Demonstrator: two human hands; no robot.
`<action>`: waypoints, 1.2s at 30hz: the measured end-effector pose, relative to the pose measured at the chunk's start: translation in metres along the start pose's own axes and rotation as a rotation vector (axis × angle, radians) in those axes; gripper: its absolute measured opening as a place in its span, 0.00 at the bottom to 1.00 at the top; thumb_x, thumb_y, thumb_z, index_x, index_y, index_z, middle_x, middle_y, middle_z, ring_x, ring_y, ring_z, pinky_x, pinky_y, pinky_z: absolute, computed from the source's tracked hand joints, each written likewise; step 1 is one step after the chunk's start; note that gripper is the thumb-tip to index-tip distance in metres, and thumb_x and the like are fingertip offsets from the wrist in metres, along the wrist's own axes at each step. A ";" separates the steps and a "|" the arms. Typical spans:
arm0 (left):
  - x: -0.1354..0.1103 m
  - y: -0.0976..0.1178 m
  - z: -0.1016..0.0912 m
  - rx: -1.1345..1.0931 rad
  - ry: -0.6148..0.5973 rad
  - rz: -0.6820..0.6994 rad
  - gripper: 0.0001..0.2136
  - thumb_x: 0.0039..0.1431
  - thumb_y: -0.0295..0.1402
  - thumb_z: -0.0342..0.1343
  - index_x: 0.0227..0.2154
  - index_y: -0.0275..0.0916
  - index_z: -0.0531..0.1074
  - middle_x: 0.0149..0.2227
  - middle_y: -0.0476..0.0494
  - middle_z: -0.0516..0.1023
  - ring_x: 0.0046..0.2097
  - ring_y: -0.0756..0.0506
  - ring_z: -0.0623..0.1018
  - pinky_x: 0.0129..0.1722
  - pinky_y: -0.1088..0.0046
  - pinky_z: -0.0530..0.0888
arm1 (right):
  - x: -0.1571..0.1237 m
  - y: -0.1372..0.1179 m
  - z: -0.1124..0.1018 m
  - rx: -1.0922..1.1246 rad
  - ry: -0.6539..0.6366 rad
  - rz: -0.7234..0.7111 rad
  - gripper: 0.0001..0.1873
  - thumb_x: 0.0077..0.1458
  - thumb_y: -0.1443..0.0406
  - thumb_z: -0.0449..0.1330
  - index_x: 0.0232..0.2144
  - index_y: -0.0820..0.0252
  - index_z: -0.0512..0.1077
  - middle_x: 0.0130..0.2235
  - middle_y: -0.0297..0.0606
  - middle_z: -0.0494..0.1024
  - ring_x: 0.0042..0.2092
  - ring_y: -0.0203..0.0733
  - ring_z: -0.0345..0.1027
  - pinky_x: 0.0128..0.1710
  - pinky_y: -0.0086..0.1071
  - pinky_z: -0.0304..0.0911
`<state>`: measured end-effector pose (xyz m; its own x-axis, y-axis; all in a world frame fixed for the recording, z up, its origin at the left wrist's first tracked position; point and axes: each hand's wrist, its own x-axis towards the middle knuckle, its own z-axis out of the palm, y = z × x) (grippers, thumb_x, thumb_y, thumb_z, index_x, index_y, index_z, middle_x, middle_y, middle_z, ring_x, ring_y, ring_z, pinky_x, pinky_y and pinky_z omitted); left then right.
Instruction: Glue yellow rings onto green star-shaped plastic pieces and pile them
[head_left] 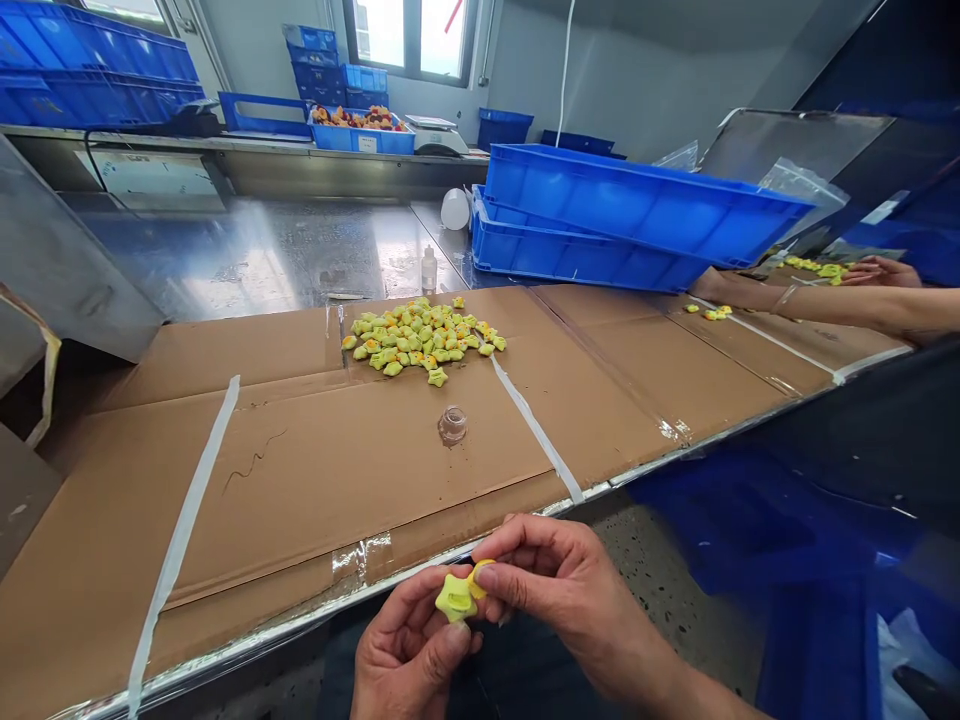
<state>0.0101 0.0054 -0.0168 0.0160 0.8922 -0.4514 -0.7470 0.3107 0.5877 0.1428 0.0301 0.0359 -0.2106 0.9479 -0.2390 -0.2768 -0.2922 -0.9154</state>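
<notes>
- Yellow-green star piece (454, 598): in my hands at the near side, lifted off the worktop (247, 260), just past its metal edge.
- Yellow-orange round piece (481, 575): tight against the star's right side. Can't tell if the two are joined.
- Left hand (409, 650): under the star, fingers narrow, thumb on its face, holding it.
- Right hand (566, 600): fingers (517, 540) narrow, pinching the round piece against the star. Two hands probably give steadier control than one.
- Pile of yellow-green star pieces (420, 335): far side of the taped cardboard sheet (300, 480), probably kept together for easy picking.
- Clear ring-shaped part (452, 425): alone on the cardboard, between the pile and me.
- Small dropper bottle (429, 270) and white plastic bottle (454, 208): on bare steel past the cardboard.
- Stacked blue crates (600, 215): far right, top one sitting skewed.
- Co-worker's hands (881, 272): far right, by a few more star pieces (712, 312).
- Blue tray of mixed pieces (361, 130) and bench scale (435, 135): along the far wall.
</notes>
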 end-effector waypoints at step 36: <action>-0.005 0.006 -0.002 -0.082 -0.077 -0.093 0.16 0.36 0.29 0.71 0.34 0.40 0.81 0.31 0.38 0.83 0.29 0.46 0.81 0.31 0.79 0.77 | 0.000 0.000 -0.002 -0.004 0.035 0.006 0.11 0.49 0.63 0.69 0.30 0.67 0.75 0.24 0.36 0.77 0.25 0.31 0.67 0.27 0.21 0.64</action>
<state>0.0036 0.0018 -0.0121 0.1363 0.8844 -0.4465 -0.7918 0.3681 0.4874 0.1443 0.0306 0.0350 -0.1793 0.9499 -0.2561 -0.2717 -0.2980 -0.9151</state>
